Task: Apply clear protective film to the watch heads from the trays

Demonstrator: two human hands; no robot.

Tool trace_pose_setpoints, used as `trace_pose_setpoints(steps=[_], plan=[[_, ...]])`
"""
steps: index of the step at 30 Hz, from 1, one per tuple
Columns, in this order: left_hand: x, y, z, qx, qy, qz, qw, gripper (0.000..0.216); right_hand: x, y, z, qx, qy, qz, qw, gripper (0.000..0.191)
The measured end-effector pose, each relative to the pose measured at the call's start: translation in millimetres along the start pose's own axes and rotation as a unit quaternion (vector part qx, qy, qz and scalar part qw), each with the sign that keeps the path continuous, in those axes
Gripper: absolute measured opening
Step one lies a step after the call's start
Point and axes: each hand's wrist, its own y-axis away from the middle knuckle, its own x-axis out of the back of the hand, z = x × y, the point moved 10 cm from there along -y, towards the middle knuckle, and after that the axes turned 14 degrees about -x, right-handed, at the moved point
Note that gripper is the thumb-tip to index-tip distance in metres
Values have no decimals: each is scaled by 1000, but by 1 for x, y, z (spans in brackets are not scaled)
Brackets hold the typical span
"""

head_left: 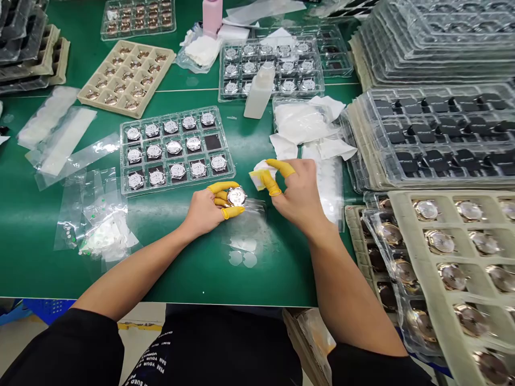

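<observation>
My left hand [209, 206] wears yellow finger cots and pinches a round silver watch face [236, 196] just above the green table [40, 236]. My right hand [295, 193], also in yellow cots, grips a small white wipe [259, 174] right beside the watch face. Under both hands lies a clear plastic film [249, 236] with round stickers. Behind my left hand stands a clear tray [176, 150] holding several silver watch faces, with one black pocket free.
A white squeeze bottle [259, 91] and loose wipes [306, 123] stand behind my right hand. Stacked clear trays [434, 134] and beige trays of rose-gold faces [454, 252] fill the right. Plastic bags [88, 214] lie left, another beige tray [126, 78] far left.
</observation>
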Motion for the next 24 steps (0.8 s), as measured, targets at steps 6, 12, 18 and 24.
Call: trace_pose_setpoints(steps=[6,12,18,24], plan=[[-2,0,2,-19,-5,-11,1000,61,-15,8,-16,-28,-70,-46,996,30],[-1,1,2,-17,-14,-7,1000,61,-15,11,-15,-38,-5,-7,999,23],[0,1,2,-12,-21,-2,1000,59,-20,6,11,-126,7,17,992,19],[-1,0,1,-20,-10,2,1000,60,-31,15,-7,-119,-71,-45,989,27]])
